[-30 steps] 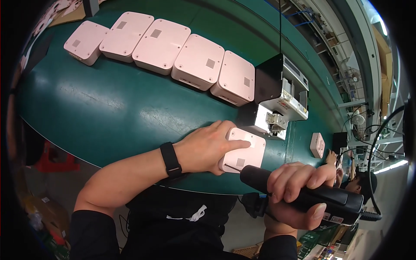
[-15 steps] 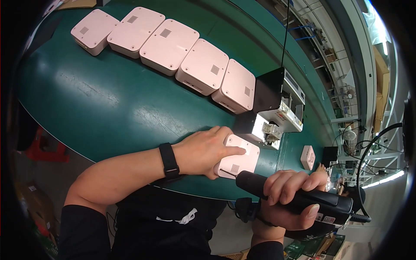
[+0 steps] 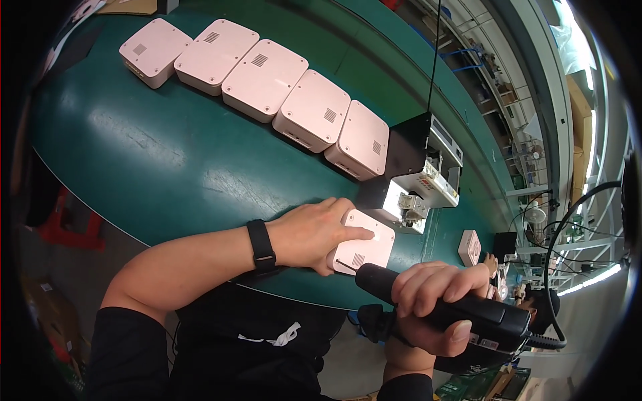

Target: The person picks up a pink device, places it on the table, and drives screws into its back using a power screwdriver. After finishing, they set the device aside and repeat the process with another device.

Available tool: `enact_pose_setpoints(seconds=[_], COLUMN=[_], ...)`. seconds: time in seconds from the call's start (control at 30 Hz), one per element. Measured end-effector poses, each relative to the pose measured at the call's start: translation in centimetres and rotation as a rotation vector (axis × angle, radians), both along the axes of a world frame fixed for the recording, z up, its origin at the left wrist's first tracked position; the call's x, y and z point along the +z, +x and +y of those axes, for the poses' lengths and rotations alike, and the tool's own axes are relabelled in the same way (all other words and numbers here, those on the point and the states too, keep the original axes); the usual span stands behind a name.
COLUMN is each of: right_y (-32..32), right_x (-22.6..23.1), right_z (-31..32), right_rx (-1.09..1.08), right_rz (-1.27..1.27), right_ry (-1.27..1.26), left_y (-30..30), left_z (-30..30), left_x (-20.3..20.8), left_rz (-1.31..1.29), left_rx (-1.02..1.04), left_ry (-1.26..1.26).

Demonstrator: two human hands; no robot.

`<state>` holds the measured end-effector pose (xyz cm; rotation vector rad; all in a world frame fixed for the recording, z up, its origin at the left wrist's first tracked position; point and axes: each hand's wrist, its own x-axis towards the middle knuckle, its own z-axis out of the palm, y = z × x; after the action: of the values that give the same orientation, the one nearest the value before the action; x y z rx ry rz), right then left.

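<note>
A small pinkish-white square box lies on the green bench near its front edge, its screw-holed face with a vent grille upward. My left hand grips it from the left, with a finger stretched across the top; the fingers on its far and near sides are partly hidden. In my right hand is a black corded electric screwdriver, fingers wrapped round its body. Its thin bit slants to the box's near left corner, over a screw hole. Whether a screw is under the tip I cannot tell.
Several similar white boxes stand in a slanting row along the far side of the green bench. Beyond my held box is a black and silver machine. Another white box sits to the right, near a co-worker's hand.
The whole view has shifted slightly. My left hand keeps its hold on the box, and the screwdriver bit stays at the same corner, its handle swung slightly.
</note>
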<state>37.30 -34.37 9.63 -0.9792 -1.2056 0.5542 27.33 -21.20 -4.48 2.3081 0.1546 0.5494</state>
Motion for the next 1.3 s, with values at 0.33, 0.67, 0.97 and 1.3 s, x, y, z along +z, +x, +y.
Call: enact_pose_setpoints(seconds=[0.33,0.67,0.97,1.3], right_y=[3.1,5.6,6.0,5.8], right_x=[0.0,-7.1,-8.7,-10.4], right_z=[-8.5,-13.3,-15.4,-13.3], right_rx=[-0.003,-0.257,-0.271,-0.330], right_rz=[0.153,0.020,0.090,0.392], right_ry=[0.278,0.109,0.328,0.334], left_y=[-1.0,2.6,19.9,19.2], left_z=[1.7,-1.0,-10.3,-9.7], left_x=[3.0,2.8,3.2,0.7], left_rz=[0.137,0.456,0.557,0.525], left_rx=[-0.102,-0.381,-0.461,-0.252], left_ry=[-0.294,-1.131,-1.749,-1.567])
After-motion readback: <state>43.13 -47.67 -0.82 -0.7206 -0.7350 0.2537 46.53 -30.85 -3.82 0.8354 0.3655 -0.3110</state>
